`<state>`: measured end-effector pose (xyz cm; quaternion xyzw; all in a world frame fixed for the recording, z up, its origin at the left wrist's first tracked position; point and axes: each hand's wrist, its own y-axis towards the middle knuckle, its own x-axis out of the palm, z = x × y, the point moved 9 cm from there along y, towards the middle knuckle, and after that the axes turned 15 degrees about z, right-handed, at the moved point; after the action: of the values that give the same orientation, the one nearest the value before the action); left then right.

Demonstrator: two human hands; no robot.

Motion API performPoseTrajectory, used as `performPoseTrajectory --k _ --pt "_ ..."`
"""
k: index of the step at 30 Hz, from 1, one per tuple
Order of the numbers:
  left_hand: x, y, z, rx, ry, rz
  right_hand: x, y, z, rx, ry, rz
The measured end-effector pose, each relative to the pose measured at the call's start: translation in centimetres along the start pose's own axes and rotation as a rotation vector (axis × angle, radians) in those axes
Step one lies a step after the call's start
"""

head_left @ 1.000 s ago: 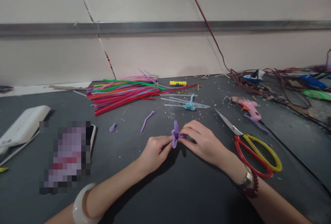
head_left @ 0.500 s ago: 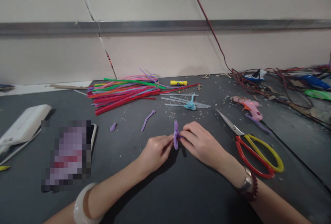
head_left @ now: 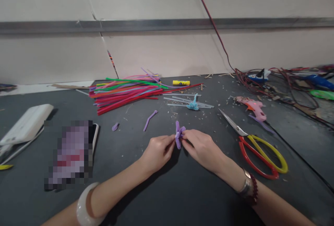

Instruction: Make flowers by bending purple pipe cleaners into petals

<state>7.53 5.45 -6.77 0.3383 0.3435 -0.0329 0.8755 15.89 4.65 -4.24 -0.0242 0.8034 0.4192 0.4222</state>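
Between my left hand (head_left: 158, 153) and right hand (head_left: 202, 146), a small purple flower of fuzzy pipe cleaner (head_left: 177, 134) sits pinched over the dark grey counter (head_left: 167, 198).
Leftmost, a flattened purple fuzzy loop (head_left: 115, 126) lies near a thin, bent purple fuzzy stem (head_left: 150, 121); then my left thumb and fingers grip the flower's near-centre, while my right fingertips close on its other side, hiding what they clasp. I judge it light, soft and non-slip, its petals easily bent, so best held at the firmer middle. Right of me lie long-bladed metal scissors with red and yellow handles (head_left: 247, 136).
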Motion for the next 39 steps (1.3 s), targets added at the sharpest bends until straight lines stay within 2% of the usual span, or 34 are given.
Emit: performPoseTrajectory --k 10,16,19,22,24,28,30,32,34,37,39 --pt "-1.0 0.3 0.4 0.007 -0.048 0.095 -1.2 0.5 0.2 -0.007 0.137 0.079" --pt "-1.3 0.2 0.3 -0.035 -0.112 0.113 -1.5 -1.0 -0.6 -0.107 0.069 0.272" --pt "-1.5 0.4 0.0 -0.096 -0.144 0.122 -0.8 -1.7 -1.1 -0.11 0.021 0.303" --pt "-1.5 0.4 -0.6 -0.164 -0.158 0.124 -0.9 -1.3 -0.8 0.001 0.096 0.301" --pt "-1.4 0.5 -0.9 -0.184 -0.182 0.118 -1.7 -0.6 0.5 0.176 0.241 0.323" --pt "-1.2 0.5 -0.7 -0.175 -0.279 0.068 -2.5 0.6 4.3 0.566 0.641 0.28" --pt "-1.2 0.6 -0.5 -0.174 -0.324 0.053 -1.6 0.9 4.9 0.657 0.783 0.117" --pt "-1.2 0.7 -0.2 -0.168 -0.358 0.042 -1.2 1.2 4.8 0.665 0.862 -0.015" --pt "-1.3 0.8 0.1 -0.155 -0.381 0.035 -1.1 1.4 4.2 0.616 0.901 -0.095" --pt "-1.3 0.9 0.4 -0.143 -0.401 0.026 -1.3 1.6 3.6 0.535 0.89 -0.116" --pt "-1.2 0.8 0.6 -0.142 -0.406 0.012 -1.0 1.5 3.9 0.553 0.859 -0.095"
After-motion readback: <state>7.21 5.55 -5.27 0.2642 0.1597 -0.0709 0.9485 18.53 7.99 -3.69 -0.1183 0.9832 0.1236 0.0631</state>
